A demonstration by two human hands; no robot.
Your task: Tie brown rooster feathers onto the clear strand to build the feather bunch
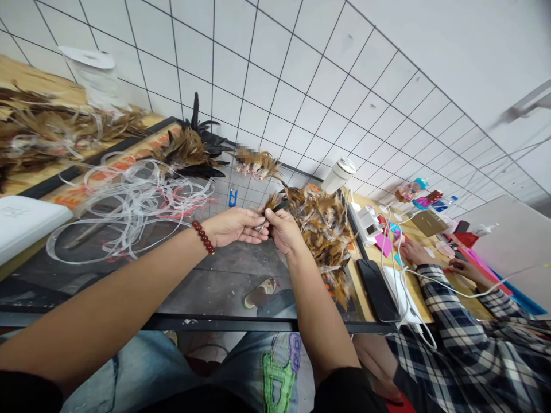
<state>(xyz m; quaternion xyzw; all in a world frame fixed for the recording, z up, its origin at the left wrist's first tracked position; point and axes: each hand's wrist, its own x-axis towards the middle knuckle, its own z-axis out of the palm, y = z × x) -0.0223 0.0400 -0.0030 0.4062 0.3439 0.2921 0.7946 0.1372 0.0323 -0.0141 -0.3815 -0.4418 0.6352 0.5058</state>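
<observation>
My left hand (239, 225), with a red bead bracelet at the wrist, meets my right hand (282, 229) over the middle of the glass-topped table (193, 287). Both hands pinch a small bunch of brown and dark feathers (275, 203) between thumbs and fingers; its lower end is hidden by the fingers. Just right of my right hand lies a big pile of brown feathers (322, 223). On the left, a loose tangle of clear and pink ribbon (142, 206) spreads over the glass. A small blue tool (233, 197) lies beyond my left hand.
Black and brown feathers (193, 149) and a small bundle (258, 163) lie at the back edge, a white bottle (340, 174) to their right. A phone (377, 289), cables and a power strip (365, 222) are at right, where a person in plaid works. More feathers (51, 129) lie far left.
</observation>
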